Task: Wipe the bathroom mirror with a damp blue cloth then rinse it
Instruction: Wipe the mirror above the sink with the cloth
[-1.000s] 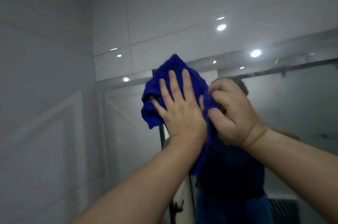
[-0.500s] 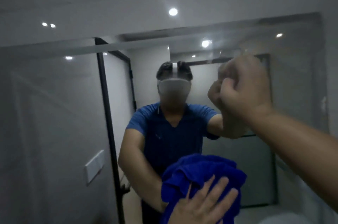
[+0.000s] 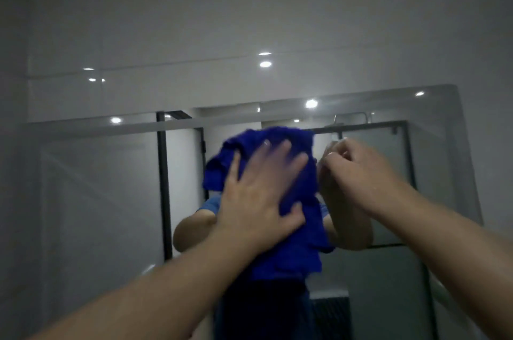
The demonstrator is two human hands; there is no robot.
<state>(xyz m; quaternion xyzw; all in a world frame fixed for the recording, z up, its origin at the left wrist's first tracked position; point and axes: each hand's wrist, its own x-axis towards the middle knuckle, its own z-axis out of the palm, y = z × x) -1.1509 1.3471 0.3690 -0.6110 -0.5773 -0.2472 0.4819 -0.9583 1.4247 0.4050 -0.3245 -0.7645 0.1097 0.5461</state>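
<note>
1. Blue cloth (image 3: 288,217): bunched, pressed flat against the mirror (image 3: 97,201) near its upper middle, just below the top edge. The lower part of it hangs down loose.
2. Change: half a second ago the cloth sat low in the view, under the left palm, with the reflection of the person's upper body uncovered. It now sits high again, covering that part of the reflection, close to where it was a second ago. Reading: one down-and-up stroke done over the centre strip.
3. Left hand (image 3: 258,201): palm flat on the cloth, fingers (image 3: 277,153) spread and blurred by motion, thumb hooked round the lower right fold. It presses the cloth; it does not pinch it.
4. Right hand (image 3: 358,173): curled into a loose fist just right of the cloth, knuckles at the glass. Whether the fingers hold a corner of cloth cannot be told; a second ago they gripped its edge.
5. Meaning for the task: wiping is in progress. The centre has had passes; the left and right parts of the glass look untouched in these frames, judged only from where the cloth has gone. Rinsing not yet begun.
6. Containers: none in view. No basin, tap or bucket shows, so nothing can be said of water for the rinse.
</note>
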